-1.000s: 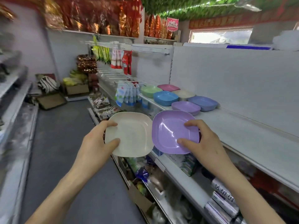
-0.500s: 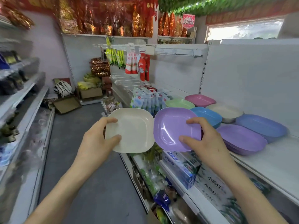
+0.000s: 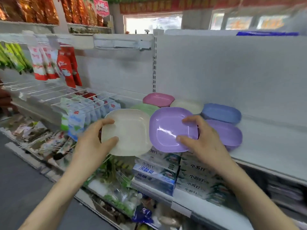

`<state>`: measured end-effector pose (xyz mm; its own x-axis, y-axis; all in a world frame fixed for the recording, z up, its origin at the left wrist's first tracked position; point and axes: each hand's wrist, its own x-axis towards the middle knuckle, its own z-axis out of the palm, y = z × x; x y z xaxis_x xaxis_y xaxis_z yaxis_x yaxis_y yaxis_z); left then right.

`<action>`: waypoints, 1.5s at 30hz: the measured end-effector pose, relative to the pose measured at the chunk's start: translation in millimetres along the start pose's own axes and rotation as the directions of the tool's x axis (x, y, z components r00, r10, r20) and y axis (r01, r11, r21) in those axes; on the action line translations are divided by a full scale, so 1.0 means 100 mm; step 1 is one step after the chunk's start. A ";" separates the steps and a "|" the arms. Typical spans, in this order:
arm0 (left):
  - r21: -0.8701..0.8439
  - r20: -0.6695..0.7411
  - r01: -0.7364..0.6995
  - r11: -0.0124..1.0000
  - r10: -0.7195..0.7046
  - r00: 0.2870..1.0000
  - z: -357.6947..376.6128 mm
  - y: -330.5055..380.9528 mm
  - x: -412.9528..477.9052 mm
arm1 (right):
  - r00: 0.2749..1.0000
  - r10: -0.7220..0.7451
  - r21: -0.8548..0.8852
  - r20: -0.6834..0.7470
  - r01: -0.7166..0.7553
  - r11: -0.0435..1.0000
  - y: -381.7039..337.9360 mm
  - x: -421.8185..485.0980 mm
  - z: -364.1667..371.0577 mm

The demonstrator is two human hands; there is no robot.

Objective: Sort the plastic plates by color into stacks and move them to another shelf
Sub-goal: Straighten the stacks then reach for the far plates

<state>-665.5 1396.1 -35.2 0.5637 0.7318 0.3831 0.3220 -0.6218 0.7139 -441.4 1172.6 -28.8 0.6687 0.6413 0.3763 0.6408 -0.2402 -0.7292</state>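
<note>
— Just beyond the right hand (image 3: pixel 199 145), the purple stack (image 3: pixel 227 135) is now brought within reach; the shelf (image 3: pixel 274 146) is closed upon.
— Grips?
— On the right the purple plate (image 3: pixel 167 130) is pinched; the cream plate (image 3: pixel 131 133) is held by the left hand (image 3: pixel 93 140). Stacking is judged imminent.

Both forearms, left hand (image 3: pixel 93 144) and right hand (image 3: pixel 201 147) are bare.

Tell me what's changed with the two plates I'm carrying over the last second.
You walked up to the shelf, bringing the cream plate and purple plate forward until they overlap the sorted stacks in view, the purple one beside the purple stack. Nothing taken or released: left grip still holds the cream plate, right grip the purple. The stacks have not moved.
</note>
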 end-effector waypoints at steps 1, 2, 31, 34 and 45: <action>-0.023 0.029 -0.030 0.999 0.031 0.999 0.04 -0.02 0.11 | 0.999 0.016 -0.021 -0.037 -0.016 1.000 -0.01 -0.02 -0.03; -0.042 0.061 -0.055 0.998 0.057 0.996 0.09 -0.03 0.20 | 0.996 0.033 -0.034 -0.077 -0.036 0.999 0.00 -0.05 -0.06; -0.174 0.194 -0.173 0.969 0.206 0.959 0.73 0.52 0.90 | 0.911 0.379 -0.336 -0.163 -0.413 0.847 0.65 0.09 -0.97; -0.156 0.186 -0.175 0.972 0.203 0.961 0.72 0.52 0.90 | 0.898 0.426 -0.353 -0.112 -0.437 0.827 0.67 0.11 -0.96; -0.130 0.195 -0.175 0.976 0.199 0.960 0.74 0.54 0.87 | 0.873 0.481 -0.368 -0.079 -0.474 0.800 0.72 0.15 -0.93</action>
<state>-542.3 1406.0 -6.8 0.7539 0.5249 0.3952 0.1167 -0.6989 0.7056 -349.9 1097.3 -22.8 0.9218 0.3870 0.0225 0.3344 -0.7643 -0.5514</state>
